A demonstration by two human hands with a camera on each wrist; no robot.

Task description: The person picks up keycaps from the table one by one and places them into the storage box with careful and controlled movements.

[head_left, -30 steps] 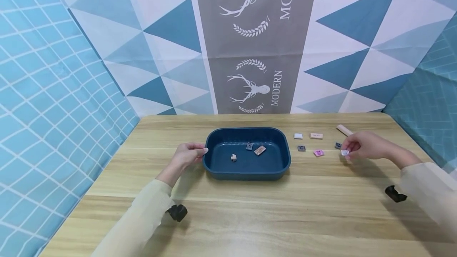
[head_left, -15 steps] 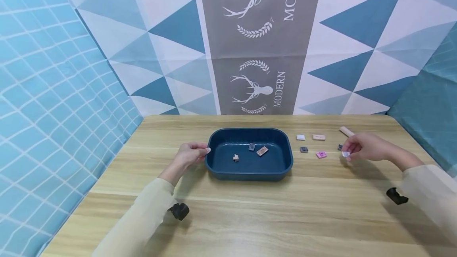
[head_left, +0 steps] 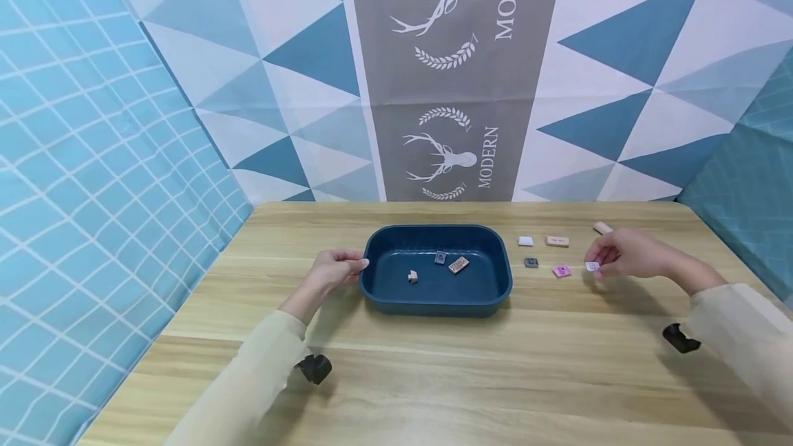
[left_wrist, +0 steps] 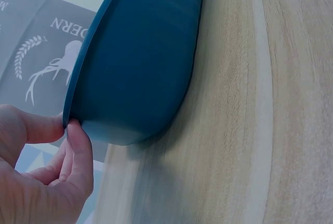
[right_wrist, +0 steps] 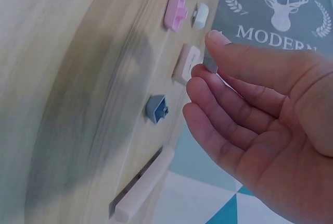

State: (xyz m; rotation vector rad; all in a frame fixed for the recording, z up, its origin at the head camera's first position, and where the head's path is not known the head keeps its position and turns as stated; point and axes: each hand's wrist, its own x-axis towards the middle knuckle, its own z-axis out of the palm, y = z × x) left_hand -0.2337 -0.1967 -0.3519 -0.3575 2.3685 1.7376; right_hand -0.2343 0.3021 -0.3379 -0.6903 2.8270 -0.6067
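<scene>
At the left end of a dark blue tray (head_left: 434, 308), my left hand (head_left: 334, 271) pinches the rim between thumb and fingers. The left wrist view shows the tray wall (left_wrist: 140, 62) rising from that pinch. Between thumb and fingertips, my right hand (head_left: 635, 253) holds a small white keycap (head_left: 592, 266) close over the table. Just left of it lies a pink keycap (head_left: 562, 270). Beneath the hand in the right wrist view are a blue-grey keycap (right_wrist: 157, 109) and a long pale keycap (right_wrist: 145, 185); the hand hides the blue-grey one from the head view.
Inside the tray lie a grey keycap (head_left: 440, 257), a beige printed keycap (head_left: 458, 265) and a small beige one (head_left: 413, 277). Right of the tray are a white keycap (head_left: 525, 241), a dark grey one (head_left: 531, 262) and a wide beige one (head_left: 557, 241). Patterned cloth (head_left: 297, 88) hangs behind.
My right hand has moved a little left with the white keycap, nearer the pink one, and now covers the blue-grey keycap. The left hand stays on the tray rim; the head view has shifted slightly.
</scene>
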